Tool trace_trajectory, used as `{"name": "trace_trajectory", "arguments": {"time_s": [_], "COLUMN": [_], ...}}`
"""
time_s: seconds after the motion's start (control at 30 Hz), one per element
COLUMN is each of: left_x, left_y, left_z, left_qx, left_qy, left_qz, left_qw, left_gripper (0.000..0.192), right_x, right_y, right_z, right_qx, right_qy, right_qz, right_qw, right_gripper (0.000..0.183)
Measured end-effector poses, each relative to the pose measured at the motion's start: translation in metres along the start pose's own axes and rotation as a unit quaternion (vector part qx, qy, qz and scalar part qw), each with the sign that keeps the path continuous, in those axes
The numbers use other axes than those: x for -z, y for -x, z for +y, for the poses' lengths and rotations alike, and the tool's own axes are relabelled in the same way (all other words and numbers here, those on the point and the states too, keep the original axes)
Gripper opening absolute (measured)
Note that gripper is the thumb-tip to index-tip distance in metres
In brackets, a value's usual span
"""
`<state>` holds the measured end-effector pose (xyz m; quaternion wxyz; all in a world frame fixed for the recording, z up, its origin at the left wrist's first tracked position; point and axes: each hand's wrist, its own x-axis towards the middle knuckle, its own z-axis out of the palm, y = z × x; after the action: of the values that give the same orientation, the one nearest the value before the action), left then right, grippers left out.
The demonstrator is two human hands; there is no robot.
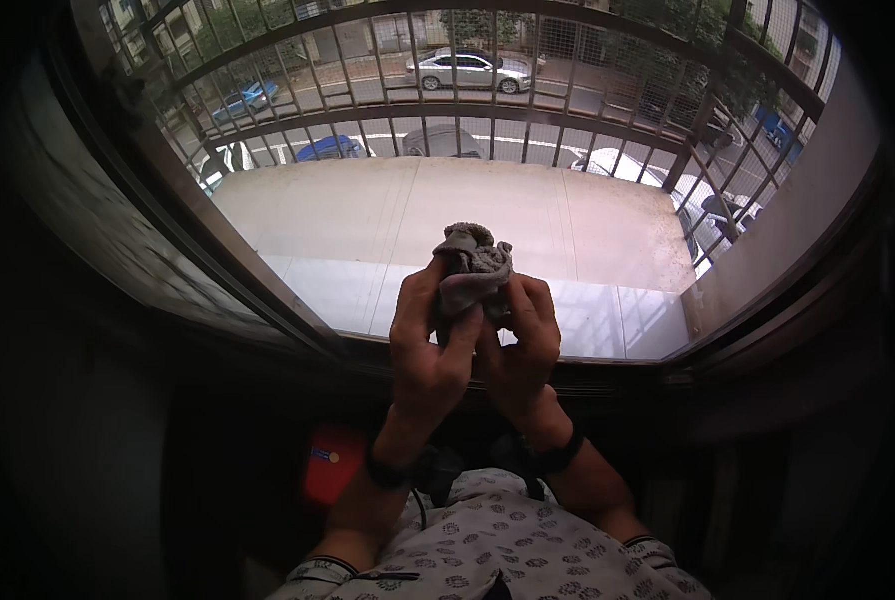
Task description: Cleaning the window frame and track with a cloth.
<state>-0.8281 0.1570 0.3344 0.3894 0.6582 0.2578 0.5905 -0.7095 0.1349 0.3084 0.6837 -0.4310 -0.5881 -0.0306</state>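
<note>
A crumpled grey cloth (pixel 476 281) is bunched between my two hands, held up in front of an open-looking window bay. My left hand (pixel 428 345) grips its left side and underside, the thumb pressed against the lower folds. On the other side, my right hand (pixel 521 337) pinches the cloth's right edge with bent fingers. Both hands nearly touch below the cloth. A dark band circles each wrist. The parts of the fingers behind the cloth are hidden.
A pale ledge (pixel 485 217) lies beyond the dark window sill (pixel 612 379), closed off by a metal railing (pixel 530 116). Window frames flank both sides. A red object (pixel 335 465) stands low at the left. Parked cars, including a silver car (pixel 470 73), are on the street below.
</note>
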Motion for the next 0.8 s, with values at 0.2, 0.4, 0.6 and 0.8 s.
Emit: {"name": "trace_trajectory", "arguments": {"time_s": [0.2, 0.4, 0.6, 0.8], "left_x": [0.08, 0.125, 0.13, 0.059], "left_y": [-0.007, -0.015, -0.016, -0.013], "left_z": [-0.016, -0.013, -0.028, -0.008], "left_qx": [-0.021, -0.027, -0.01, 0.085], "left_qy": [-0.007, 0.002, -0.007, 0.076], "left_qz": [0.106, 0.167, 0.217, 0.282], "left_qw": [0.994, 0.986, 0.976, 0.953], "left_gripper": [0.049, 0.056, 0.057, 0.048], "right_x": [-0.092, -0.159, -0.167, -0.104], "right_y": [-0.007, -0.01, -0.009, -0.016], "right_z": [-0.019, -0.03, -0.033, -0.024], "right_qx": [0.049, 0.061, 0.023, 0.038], "right_qy": [-0.024, -0.035, -0.088, -0.074], "right_qz": [-0.052, -0.122, -0.191, -0.144], "right_qw": [0.997, 0.99, 0.977, 0.986], "right_gripper": [0.057, 0.065, 0.06, 0.064]}}
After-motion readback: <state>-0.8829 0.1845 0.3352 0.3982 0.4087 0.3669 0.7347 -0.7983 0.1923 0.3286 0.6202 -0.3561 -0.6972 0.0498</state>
